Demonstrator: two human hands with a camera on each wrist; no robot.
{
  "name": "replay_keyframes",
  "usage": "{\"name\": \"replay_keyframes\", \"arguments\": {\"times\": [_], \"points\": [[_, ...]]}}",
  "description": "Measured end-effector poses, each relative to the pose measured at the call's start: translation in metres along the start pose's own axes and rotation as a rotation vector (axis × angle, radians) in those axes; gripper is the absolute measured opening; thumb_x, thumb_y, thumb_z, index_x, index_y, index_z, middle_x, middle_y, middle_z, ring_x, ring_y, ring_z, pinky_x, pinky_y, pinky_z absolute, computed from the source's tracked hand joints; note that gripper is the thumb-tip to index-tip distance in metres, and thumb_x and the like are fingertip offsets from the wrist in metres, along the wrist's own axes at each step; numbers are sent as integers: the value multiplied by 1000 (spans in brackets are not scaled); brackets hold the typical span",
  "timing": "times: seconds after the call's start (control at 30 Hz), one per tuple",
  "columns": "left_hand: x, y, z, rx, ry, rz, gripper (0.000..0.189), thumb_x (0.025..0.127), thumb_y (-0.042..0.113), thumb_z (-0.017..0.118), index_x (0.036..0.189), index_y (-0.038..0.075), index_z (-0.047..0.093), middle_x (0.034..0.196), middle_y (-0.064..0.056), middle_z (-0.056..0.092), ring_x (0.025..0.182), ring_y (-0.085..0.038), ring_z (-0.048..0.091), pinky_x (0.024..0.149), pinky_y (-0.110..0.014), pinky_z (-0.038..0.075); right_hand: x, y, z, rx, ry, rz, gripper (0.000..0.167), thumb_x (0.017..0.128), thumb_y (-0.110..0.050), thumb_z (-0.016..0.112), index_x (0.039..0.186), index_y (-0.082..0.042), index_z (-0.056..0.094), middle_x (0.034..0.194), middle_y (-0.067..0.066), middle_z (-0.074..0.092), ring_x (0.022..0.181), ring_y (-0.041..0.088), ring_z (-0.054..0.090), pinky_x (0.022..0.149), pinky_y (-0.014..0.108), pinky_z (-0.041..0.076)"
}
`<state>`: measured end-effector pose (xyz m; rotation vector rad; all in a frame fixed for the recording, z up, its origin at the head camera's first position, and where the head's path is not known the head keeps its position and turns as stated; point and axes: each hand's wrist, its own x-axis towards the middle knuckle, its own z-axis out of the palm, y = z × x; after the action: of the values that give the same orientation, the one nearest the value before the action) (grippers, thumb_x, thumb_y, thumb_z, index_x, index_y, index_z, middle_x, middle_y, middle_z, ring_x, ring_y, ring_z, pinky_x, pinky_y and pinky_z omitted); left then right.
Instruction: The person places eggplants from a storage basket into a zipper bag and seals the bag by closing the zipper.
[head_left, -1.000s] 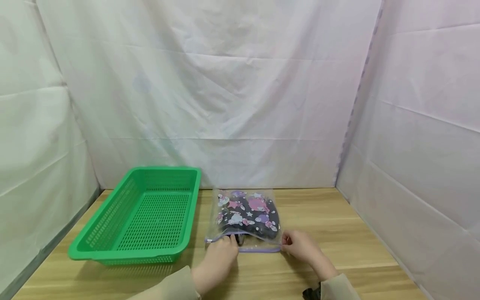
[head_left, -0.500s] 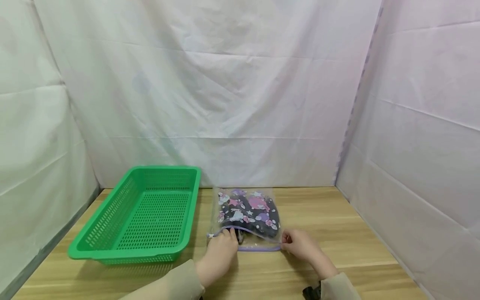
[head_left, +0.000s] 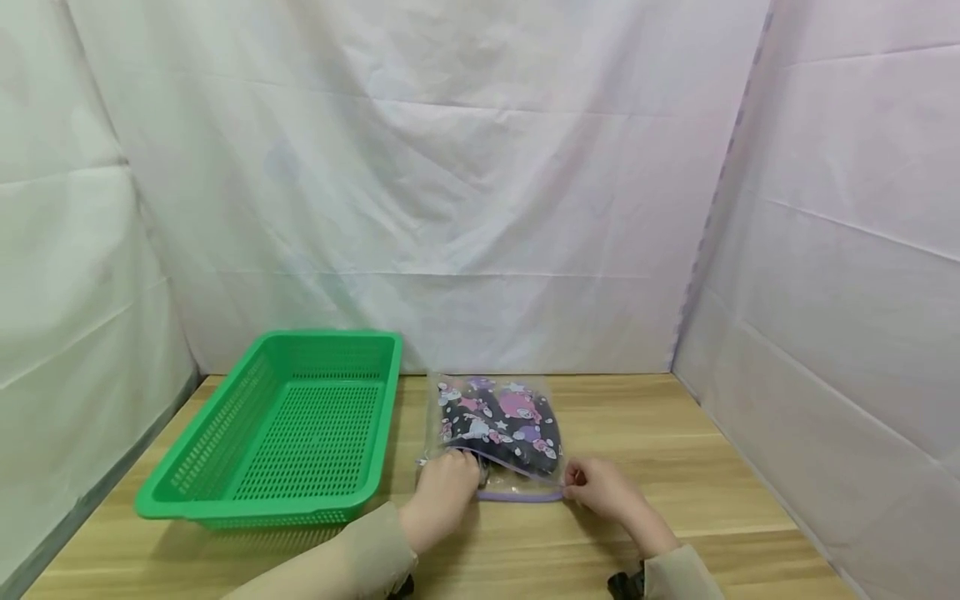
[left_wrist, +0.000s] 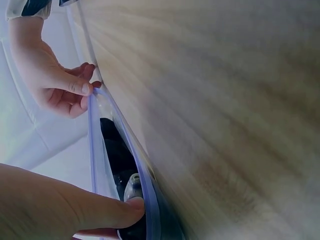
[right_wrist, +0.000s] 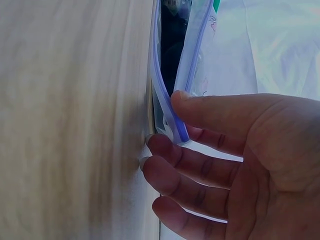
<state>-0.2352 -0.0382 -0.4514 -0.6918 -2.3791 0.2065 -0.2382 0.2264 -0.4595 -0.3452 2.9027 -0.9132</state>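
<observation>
A clear zip bag [head_left: 517, 483] with a purple zip edge lies on the table, its mouth facing me and parted. Inside lies a folded black cloth item [head_left: 498, 429] printed with pink, purple and white cartoon figures and stars. My left hand [head_left: 444, 492] reaches into the left part of the mouth. In the left wrist view its thumb presses on a small dark thing with a glossy grey end [left_wrist: 133, 187]; the other fingers are mostly hidden. With thumb and fingertips, my right hand [head_left: 603, 490] pinches the right corner of the zip edge [right_wrist: 178, 127].
An openwork green plastic basket [head_left: 315, 437] stands to the left of the bag, with nothing in it. White cloth [head_left: 450, 208] hangs behind the wood-patterned table [head_left: 675, 475] and along both sides.
My left hand has moved slightly forward, deeper into the bag's mouth, and the upper zip edge has risen over its fingers. The right hand keeps its pinch on the corner.
</observation>
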Motion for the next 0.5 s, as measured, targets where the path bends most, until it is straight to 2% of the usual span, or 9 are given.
{"name": "replay_keyframes", "arguments": {"times": [0.27, 0.5], "points": [[4, -6, 0, -29, 53, 12, 15, 66, 2, 71, 61, 10, 59, 56, -2, 54, 48, -15, 51, 39, -29, 41, 1, -2, -1, 5, -3, 5, 18, 81, -10, 73, 75, -14, 56, 63, -4, 53, 56, 12, 49, 50, 27, 41], [3, -9, -2, -75, -39, 11, 12, 70, 0, 71, 67, 8, 62, 62, -4, 58, 51, -17, 53, 40, -31, 44, 2, 2, 0, 1, -2, 2, 18, 81, -10, 73, 76, -13, 56, 64, -4, 54, 55, 12, 50, 50, 28, 41]]}}
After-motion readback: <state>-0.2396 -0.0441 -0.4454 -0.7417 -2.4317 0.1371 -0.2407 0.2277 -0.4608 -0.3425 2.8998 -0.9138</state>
